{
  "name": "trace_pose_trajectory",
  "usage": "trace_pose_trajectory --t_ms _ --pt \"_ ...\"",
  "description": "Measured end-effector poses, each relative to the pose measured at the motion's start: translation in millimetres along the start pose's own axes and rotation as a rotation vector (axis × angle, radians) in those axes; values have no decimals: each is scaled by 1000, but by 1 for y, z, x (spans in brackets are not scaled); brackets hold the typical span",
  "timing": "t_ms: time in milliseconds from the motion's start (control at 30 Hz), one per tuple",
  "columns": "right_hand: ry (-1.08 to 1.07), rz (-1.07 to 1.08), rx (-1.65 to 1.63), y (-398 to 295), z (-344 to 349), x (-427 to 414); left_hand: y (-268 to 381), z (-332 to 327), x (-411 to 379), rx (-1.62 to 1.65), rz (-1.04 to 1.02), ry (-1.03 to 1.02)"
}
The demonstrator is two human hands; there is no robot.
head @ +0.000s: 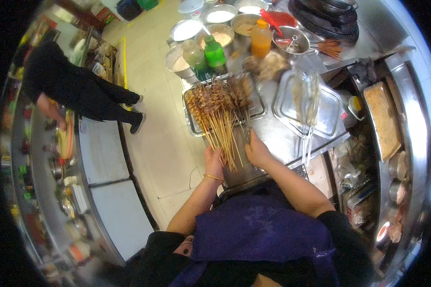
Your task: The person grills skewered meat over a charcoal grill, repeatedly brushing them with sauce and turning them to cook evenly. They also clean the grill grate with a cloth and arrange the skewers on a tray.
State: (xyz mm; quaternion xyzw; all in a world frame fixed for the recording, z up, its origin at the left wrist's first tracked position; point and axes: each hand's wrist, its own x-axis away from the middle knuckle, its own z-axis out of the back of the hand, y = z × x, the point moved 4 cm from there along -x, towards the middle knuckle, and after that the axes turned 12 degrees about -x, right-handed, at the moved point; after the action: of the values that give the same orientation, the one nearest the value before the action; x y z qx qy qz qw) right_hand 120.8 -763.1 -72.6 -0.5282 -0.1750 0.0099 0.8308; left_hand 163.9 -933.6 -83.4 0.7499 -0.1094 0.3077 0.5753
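Several meat skewers on thin wooden sticks (219, 132) lie with their meat ends (215, 97) over a metal tray (262, 107), their bare ends towards me. My left hand (213, 163), with a bangle at the wrist, is at the lower left of the sticks; its fingers are partly hidden by them. My right hand (257, 150) is closed around the handle ends of metal skewers (247, 125) at the bundle's right side. Farther right, more metal-handled skewers (307, 140) lie across stacked metal trays (332, 118).
Behind the tray stand a green bottle (214, 52), an orange-filled bottle (261, 39) and several metal bowls (219, 14). A brush (328, 48) lies by a small pan (294, 39). Another person (75, 79) stands at the counter on the left. Open shelving (359, 172) is on the right.
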Motion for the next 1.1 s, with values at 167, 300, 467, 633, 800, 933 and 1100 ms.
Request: trace_pose_trajectory --t_ms 167,300,467,633,800,933,1100 --pt "16 17 153 -5 23 1 -2 17 -7 20 7 -32" --pt "32 6 165 -12 42 6 -9 44 -5 -64 -128 212" --pt "237 160 55 -38 79 42 39 26 39 -155 -527 222" --pt "532 100 -123 -25 140 101 37 -42 53 -79 -278 -276" --pt "722 136 -124 24 185 157 -8 -160 65 -143 188 -540" --pt "765 95 144 35 220 199 -78 -224 31 -155 298 -612" --pt "650 233 196 68 300 244 -58 -258 50 -94 423 -625"
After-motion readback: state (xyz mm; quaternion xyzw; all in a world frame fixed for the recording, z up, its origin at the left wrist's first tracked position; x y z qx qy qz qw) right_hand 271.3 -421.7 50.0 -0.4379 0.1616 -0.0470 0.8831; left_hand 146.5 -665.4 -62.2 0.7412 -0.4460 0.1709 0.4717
